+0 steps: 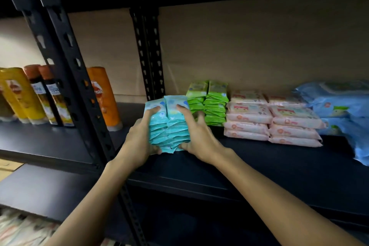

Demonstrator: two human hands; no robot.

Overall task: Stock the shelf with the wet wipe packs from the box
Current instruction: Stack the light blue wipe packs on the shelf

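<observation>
Teal wet wipe packs (169, 124), two side-by-side stacks, standing on shelf (259, 158) toward its left end, near the front edge. Clamped between left hand (139, 138) and right hand (197, 136), thumbs under, fingers curled over the tops. Just right: green packs (207, 104), then pink packs (273, 120), then blue packs (337, 106) at the right end. Judged well along: four kinds shelved. Box not in view, remainder unknown.
</observation>
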